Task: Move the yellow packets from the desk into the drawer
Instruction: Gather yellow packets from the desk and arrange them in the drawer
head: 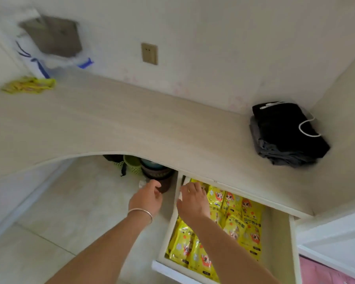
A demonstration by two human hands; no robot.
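- Drawer (279,232) open under the desk's (152,124) front right edge; yellow packets (234,226) fill its left and middle, right side bare.
- Right hand (193,203) over the drawer's left back corner, fingers spread, holding nothing.
- Left hand (146,199) outside the drawer's left wall, fingers loosely curled, empty.
- Remaining packets (29,85) lie at the desk's far left corner.
- Judgement: fetch that pile next; gather it with both hands, lay flat in the bare right side.

head view, steeply down over desk (131,124)
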